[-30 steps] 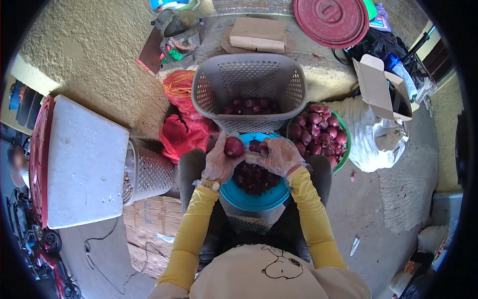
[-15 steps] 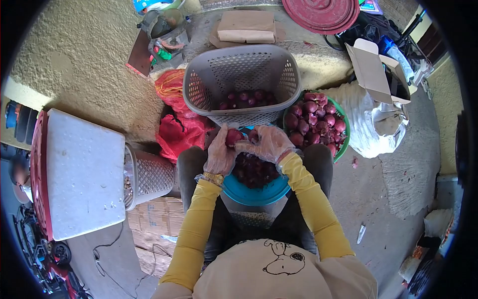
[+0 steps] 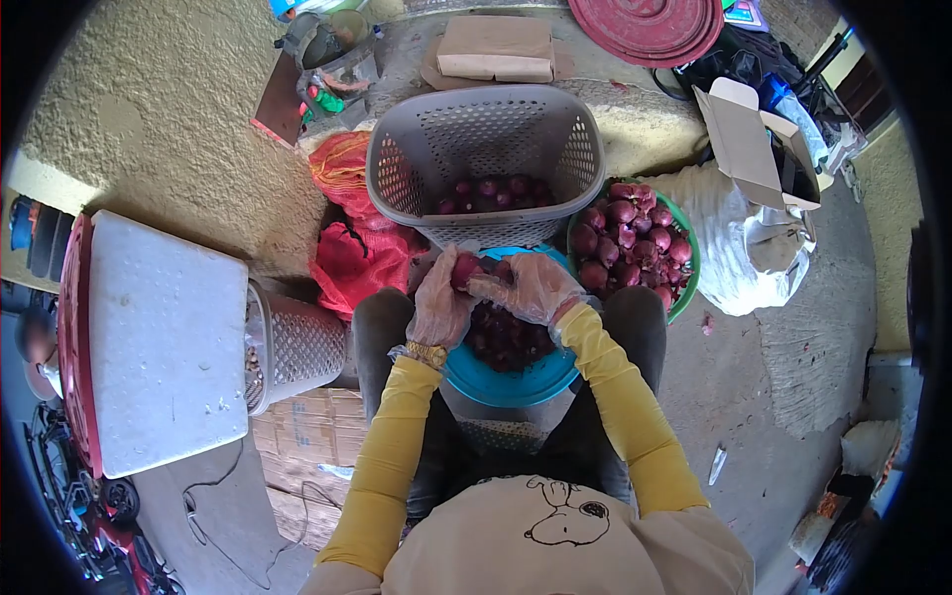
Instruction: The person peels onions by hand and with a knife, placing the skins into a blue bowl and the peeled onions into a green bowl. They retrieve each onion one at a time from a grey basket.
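Note:
Both of my hands wear clear plastic gloves and meet above a blue basin (image 3: 511, 392) between my knees. My left hand (image 3: 439, 305) is closed around a red onion (image 3: 465, 269). Close against it, my right hand (image 3: 535, 288) has its fingers curled and its thumb reaching to the onion; what lies inside its grip is hidden. Dark red onions or skins (image 3: 506, 342) fill the basin below. Just beyond my hands stands a grey perforated basket (image 3: 486, 230) with several red onions (image 3: 496, 191) at its bottom. To the right, a green basin (image 3: 691, 283) is heaped with onions (image 3: 635, 238).
Red mesh sacks (image 3: 367, 263) lie left of the basket. Farther left are a second perforated basket (image 3: 307, 342) and a white foam lid (image 3: 169, 347). A white sack (image 3: 764, 268) and an opened cardboard box (image 3: 739, 149) stand on the right. A knife-like white piece (image 3: 718, 464) lies on the floor.
The onion in my left hand has turned slightly, and my right hand has shifted a little against it. The whole view has moved very slightly; the containers stay in place.

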`<action>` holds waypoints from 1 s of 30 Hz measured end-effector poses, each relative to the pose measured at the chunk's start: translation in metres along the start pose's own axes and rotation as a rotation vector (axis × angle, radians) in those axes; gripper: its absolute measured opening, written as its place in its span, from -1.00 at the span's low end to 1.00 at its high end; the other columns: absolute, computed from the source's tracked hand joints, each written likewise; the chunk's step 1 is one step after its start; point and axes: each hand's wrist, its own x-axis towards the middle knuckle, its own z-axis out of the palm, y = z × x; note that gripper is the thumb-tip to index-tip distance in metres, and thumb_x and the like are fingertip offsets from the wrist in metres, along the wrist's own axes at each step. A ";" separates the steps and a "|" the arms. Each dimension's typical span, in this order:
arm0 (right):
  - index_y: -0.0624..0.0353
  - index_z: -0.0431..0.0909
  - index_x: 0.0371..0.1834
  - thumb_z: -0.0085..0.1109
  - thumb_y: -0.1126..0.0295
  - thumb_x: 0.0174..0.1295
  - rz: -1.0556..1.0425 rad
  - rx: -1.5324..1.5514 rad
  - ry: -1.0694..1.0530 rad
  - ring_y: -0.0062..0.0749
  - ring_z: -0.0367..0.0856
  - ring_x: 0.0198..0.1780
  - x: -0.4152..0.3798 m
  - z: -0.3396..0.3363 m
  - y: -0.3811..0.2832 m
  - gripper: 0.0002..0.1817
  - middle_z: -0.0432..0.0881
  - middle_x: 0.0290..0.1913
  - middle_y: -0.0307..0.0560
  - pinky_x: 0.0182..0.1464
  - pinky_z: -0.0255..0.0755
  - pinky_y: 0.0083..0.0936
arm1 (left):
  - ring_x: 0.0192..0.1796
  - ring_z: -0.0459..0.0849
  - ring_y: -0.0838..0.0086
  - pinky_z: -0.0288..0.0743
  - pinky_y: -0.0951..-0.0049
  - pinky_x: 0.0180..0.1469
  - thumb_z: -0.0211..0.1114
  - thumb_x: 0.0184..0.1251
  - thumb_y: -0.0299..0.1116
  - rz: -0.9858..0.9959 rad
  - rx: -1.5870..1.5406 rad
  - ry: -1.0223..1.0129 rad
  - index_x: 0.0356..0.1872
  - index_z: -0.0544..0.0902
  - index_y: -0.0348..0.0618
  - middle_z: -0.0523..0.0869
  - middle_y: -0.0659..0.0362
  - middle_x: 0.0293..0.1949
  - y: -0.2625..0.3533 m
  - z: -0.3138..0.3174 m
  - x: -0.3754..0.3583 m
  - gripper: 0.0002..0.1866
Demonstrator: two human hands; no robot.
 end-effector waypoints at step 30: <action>0.16 0.81 -0.28 0.02 -0.43 0.37 0.006 -0.406 -0.307 0.16 0.74 -0.14 -0.007 -0.012 -0.002 -0.22 0.76 -0.27 0.21 -0.02 0.58 -0.05 | 0.26 0.62 -0.03 0.69 -0.03 0.26 0.21 0.62 0.06 0.050 -0.211 0.114 0.34 0.42 -0.35 0.55 -0.10 0.22 0.007 -0.009 0.003 -0.37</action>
